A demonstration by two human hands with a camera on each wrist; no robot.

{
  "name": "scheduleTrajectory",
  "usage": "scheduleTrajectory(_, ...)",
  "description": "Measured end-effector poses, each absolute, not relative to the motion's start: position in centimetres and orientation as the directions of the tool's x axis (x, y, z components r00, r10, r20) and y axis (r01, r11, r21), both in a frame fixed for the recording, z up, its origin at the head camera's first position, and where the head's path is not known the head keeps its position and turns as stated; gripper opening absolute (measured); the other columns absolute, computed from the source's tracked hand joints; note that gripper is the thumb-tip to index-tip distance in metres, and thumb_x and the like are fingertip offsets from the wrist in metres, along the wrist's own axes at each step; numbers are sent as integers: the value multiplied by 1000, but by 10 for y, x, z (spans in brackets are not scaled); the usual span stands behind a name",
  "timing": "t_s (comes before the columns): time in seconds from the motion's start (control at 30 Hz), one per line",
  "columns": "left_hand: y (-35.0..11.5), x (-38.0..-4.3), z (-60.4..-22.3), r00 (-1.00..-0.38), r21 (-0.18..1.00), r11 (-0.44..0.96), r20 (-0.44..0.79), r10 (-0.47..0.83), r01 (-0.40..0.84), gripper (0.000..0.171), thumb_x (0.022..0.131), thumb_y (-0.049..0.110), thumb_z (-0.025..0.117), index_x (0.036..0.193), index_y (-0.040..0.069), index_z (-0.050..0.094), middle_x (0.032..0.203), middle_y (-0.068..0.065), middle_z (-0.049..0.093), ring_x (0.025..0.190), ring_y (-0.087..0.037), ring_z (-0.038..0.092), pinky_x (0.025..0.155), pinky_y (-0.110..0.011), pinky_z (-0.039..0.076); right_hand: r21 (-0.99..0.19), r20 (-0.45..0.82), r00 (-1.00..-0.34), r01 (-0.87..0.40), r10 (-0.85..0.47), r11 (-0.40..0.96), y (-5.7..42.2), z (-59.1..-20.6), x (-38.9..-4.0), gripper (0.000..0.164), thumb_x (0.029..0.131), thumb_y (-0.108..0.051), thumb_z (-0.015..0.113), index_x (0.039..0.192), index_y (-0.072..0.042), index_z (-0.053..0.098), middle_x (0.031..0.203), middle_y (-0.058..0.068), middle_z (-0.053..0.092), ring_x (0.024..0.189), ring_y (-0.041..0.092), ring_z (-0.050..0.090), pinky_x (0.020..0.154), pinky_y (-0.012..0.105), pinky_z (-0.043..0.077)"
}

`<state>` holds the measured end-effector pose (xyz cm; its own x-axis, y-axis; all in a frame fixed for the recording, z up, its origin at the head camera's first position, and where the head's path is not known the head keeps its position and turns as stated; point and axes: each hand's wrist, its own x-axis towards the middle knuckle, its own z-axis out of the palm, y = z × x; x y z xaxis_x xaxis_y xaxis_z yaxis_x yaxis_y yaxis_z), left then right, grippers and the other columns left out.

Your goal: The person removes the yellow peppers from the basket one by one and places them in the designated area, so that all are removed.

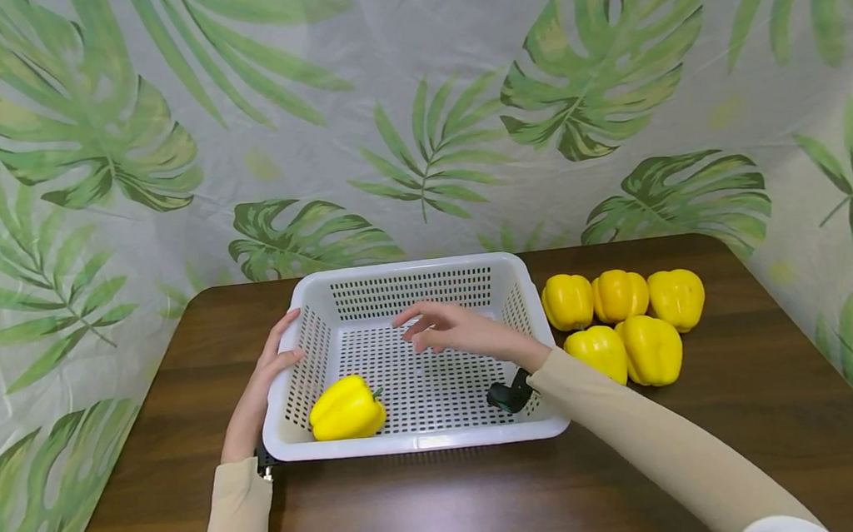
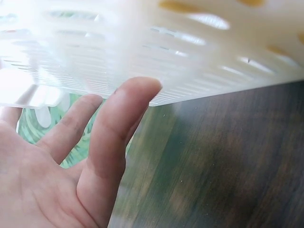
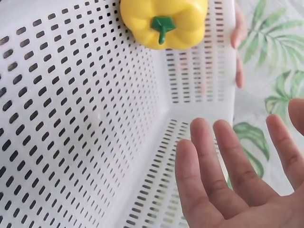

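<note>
White perforated plastic is what both of my hands are working around: the basket (image 1: 418, 442) sits on the dark wooden worktop (image 1: 445, 507), and I take it as my landmark. Nearest me, inside its front left corner, lies one yellow bell pepper (image 1: 347, 409), on its side with the green stem pointing toward the basket's middle. My left hand (image 1: 259, 392) rests flat against the outside of the basket's left wall, fingers straight, thumb hooked at the rim, holding nothing. My right hand (image 1: 456, 330) hovers above the basket's floor, fingers spread and relaxed, empty. Just outside the basket's right wall, five more yellow peppers (image 1: 626, 321) sit clustered on the worktop.

As I judge it, the step in hand is bringing the next pepper in. To do it well, I should keep my left palm steady on the wall so the light basket does not slide, lift my right hand clear over the right rim, take the closest pepper around its body, and set it down beside the first without knocking it.
</note>
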<state>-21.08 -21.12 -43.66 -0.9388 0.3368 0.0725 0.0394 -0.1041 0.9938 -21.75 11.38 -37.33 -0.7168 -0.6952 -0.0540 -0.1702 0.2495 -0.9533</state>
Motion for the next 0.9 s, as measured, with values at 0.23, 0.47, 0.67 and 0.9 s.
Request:
scheduleTrajectory(0.23, -213, -212, -438, -935, 991, -120, 99, 340, 61, 62, 96, 2, 32, 152, 26, 20, 155, -24, 6, 130, -50, 21, 86, -32, 47, -944, -82, -650, -193, -756, 268, 101, -378, -219, 38, 98, -15, 53, 135, -9, 49, 128, 12, 56, 111, 27, 55, 87, 50, 46)
scheduleTrajectory(0.47, -212, -214, -439, -934, 989, -133, 113, 339, 72, 63, 94, 1, 34, 150, 29, 26, 155, -25, 7, 130, -51, 21, 87, -35, 46, -929, -103, -572, -237, -813, 285, 86, -386, -221, 40, 98, -16, 53, 137, -13, 48, 136, 7, 49, 117, 28, 52, 90, 51, 46)
scheduleTrajectory(0.67, -212, -214, -438, -941, 992, -105, 105, 323, 74, 62, 94, 2, 34, 150, 28, 26, 154, -23, 9, 130, -47, 23, 87, -32, 45, -910, -185, -502, -236, -845, 340, 75, -386, -219, 43, 97, -19, 55, 139, -15, 47, 142, 3, 44, 120, 24, 50, 93, 45, 45)
scheduleTrajectory(0.9, -211, -213, -437, -946, 993, -104, 83, 313, 52, 62, 94, 3, 35, 149, 30, 28, 154, -23, 10, 130, -47, 24, 86, -32, 46, -900, -257, -437, -216, -862, 378, 66, -390, -217, 43, 96, -18, 55, 139, -18, 48, 144, 6, 42, 116, 19, 52, 88, 46, 47)
